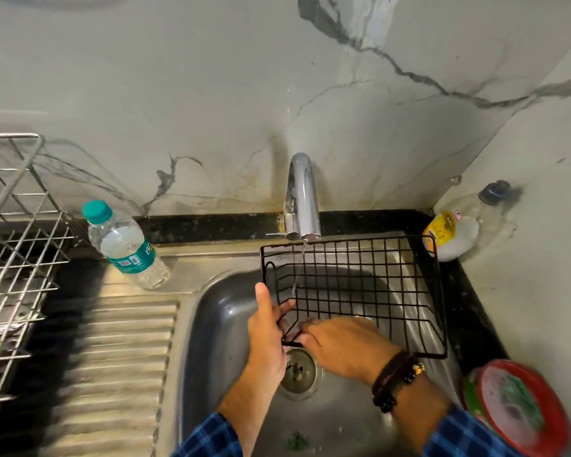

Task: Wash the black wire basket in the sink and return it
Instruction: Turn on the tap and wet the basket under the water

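The black wire basket (360, 285) is tilted over the steel sink (218, 318), under the chrome tap (302, 199). A thin stream of water falls from the tap onto the basket's left part. My left hand (267, 328) grips the basket's left end, thumb up along the outside. My right hand (340, 344) lies on the near left corner of the basket, fingers curled against the wires. A dark bead bracelet is on the right wrist.
A plastic water bottle (126, 245) with a teal cap stands on the ribbed drainboard (112, 374). A steel wire rack (14, 252) is at the left. A clear bottle (459, 225) lies in the right corner. A red round container (521, 407) sits at the lower right. The drain (299, 374) is below the hands.
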Available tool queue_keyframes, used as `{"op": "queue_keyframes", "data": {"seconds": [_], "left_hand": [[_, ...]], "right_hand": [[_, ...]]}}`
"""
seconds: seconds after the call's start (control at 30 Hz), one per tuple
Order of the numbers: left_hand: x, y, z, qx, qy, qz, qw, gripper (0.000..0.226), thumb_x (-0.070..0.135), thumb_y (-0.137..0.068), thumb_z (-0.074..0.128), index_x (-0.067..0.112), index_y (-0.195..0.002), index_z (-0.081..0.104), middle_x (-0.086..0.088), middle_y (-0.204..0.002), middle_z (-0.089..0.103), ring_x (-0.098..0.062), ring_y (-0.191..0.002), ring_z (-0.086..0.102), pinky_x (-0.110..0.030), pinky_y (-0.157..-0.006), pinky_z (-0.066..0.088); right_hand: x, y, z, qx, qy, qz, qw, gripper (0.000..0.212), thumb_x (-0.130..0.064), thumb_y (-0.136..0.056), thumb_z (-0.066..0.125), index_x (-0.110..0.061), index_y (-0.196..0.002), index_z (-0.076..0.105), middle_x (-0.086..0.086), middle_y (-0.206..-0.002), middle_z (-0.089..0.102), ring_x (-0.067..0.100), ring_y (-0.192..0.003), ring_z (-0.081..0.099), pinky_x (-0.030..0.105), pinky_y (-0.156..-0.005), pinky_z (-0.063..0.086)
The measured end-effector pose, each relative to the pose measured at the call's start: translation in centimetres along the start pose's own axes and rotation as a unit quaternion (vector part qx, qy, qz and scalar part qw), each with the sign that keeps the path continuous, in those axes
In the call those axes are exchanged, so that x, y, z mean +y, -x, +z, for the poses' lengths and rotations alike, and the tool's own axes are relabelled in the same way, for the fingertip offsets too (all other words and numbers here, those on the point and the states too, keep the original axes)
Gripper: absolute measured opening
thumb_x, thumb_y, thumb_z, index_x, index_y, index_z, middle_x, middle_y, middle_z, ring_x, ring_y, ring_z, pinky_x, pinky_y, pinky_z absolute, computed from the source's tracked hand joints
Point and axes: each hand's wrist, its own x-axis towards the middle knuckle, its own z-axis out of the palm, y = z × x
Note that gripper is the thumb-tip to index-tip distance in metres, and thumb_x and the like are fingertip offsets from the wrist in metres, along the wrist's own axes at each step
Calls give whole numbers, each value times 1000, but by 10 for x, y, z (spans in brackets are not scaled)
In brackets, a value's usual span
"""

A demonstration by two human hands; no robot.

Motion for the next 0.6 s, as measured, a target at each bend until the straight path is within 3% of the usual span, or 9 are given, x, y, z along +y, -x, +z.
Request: {"op": "queue_keyframes", "data": {"seconds": [0.07, 0.13, 0.17, 0.23, 0.33, 0.43, 0.47, 0.53, 0.6], "left_hand": [[9, 1, -5, 8, -4, 42, 999, 61, 64, -89, 47, 7, -101, 63, -12, -107, 74, -29, -94, 74, -52, -78, 60], [19, -1, -12, 12, -7, 89, 996, 57, 65, -84, 49, 11, -90, 65, -13, -90, 68, -28, -100, 71, -55, -78, 60], [23, -3, -14, 11, -7, 113, 994, 54, 65, -83, 50, 14, -80, 65, -13, -79, 58, -25, -99, 70, -56, -78, 60], [32, -5, -17, 7, -7, 157, 988, 53, 66, -84, 50, 15, -75, 64, -7, -70, 47, -20, -97, 66, -56, -78, 60], [42, -1, -14, 15, 1, 193, 981, 80, 62, -85, 47, -14, -104, 60, -1, -60, 42, -4, -69, 56, -40, -75, 61], [43, 2, -9, 19, -27, 214, 976, 75, 58, -84, 44, -1, -126, 63, -5, -65, 67, 0, -57, 47, -30, -74, 57], [45, 1, -11, 22, -22, 223, 974, 72, 57, -85, 44, 2, -127, 64, 1, -64, 67, 0, -57, 49, -24, -71, 56], [52, 0, -19, 25, 4, 233, 972, 71, 56, -87, 44, -4, -117, 65, 8, -55, 45, -8, -54, 50, -25, -65, 56], [58, -4, -29, 18, 40, 230, 972, 67, 57, -87, 46, -8, -89, 61, 0, -61, 39, -19, -64, 62, -48, -80, 60]], "right_hand": [[9, 1, -2, -13, 5, -5, 1000, 49, -48, -106, 20, -32, -149, 38, -7, -157, 39, 18, -142, 39, 47, -116, 31], [12, 2, 1, 16, 3, -14, 1000, 55, -50, -106, 18, -31, -158, 19, -13, -166, 14, 13, -153, 15, 46, -123, 16], [11, 1, 4, 55, 2, -15, 998, 57, -52, -106, 16, -31, -159, 15, -14, -166, 10, 13, -154, 11, 45, -124, 14], [0, -4, 12, 121, 5, 4, 993, 59, -53, -103, 10, -32, -159, 15, -14, -166, 9, 15, -154, 10, 46, -124, 12], [-35, -24, 21, 192, 15, 37, 981, 64, -50, -102, 8, -22, -158, 21, -3, -167, 14, 26, -154, 11, 53, -123, 9], [-65, -43, 21, 214, -14, -43, 976, 60, -39, -105, 27, -20, -160, 10, -1, -168, 12, 20, -155, 5, 49, -125, -1], [-65, -44, 20, 212, -12, -68, 975, 61, -38, -105, 29, -22, -161, 8, -4, -168, 11, 16, -155, 3, 48, -125, -2], [-43, -40, 17, 221, 12, -75, 972, 58, -48, -106, 19, -29, -160, 11, -9, -167, 8, 12, -154, 5, 44, -125, -1], [-7, -33, 17, 242, 15, -30, 970, 71, -62, -97, -4, -32, -158, 17, -11, -165, 13, 12, -153, 10, 41, -124, 2]]}}
